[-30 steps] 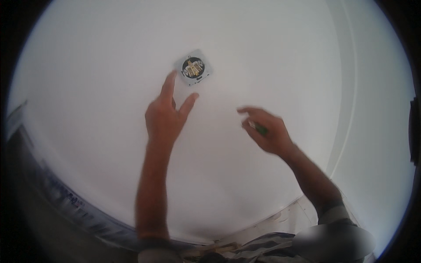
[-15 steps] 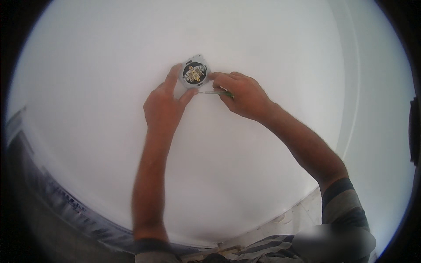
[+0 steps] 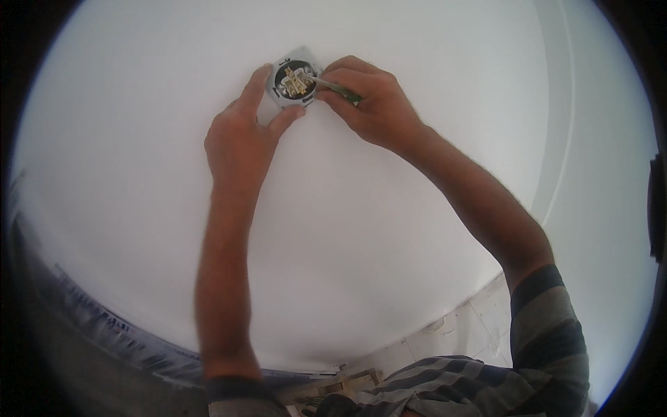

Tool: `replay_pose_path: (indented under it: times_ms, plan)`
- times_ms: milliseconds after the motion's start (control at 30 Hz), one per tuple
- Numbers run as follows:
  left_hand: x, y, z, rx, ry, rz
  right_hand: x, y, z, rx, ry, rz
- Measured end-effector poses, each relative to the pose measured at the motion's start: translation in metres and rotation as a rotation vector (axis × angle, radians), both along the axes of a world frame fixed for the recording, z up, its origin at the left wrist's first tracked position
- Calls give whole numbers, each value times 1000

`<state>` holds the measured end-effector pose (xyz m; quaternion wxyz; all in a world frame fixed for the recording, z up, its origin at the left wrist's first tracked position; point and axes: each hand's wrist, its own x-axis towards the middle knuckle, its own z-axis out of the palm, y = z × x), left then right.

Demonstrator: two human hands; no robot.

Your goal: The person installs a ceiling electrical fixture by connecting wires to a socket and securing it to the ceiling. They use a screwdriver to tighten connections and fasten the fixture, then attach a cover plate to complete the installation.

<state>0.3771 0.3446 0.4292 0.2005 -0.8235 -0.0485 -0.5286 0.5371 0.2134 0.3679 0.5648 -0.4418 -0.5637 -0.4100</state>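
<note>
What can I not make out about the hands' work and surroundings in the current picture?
In the head view:
- Wall fitting, back: hidden by its own front.
- Green-handled tool, handle end: covered by the right hand.
- Tool tip: too small to tell whether it touches metal.
- Dark shape: cut off by the right rim.

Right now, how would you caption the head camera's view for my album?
The left hand holds a metal-framed wall fitting while the right hand points a green-handled tool at its middle.
</note>
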Motion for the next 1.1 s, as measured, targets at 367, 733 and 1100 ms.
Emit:
replay_pose_path:
  times_ms: [367,733,1100]
  plan:
    - [-5,-7,11,-65,107,108,-7,7,0,43,-44,-167]
    - [3,10,7,21,38,32,-10,13,1,-14,-108,-346]
    - [9,19,5,56,36,-18,-7,19,-1,-41,-155,-436]
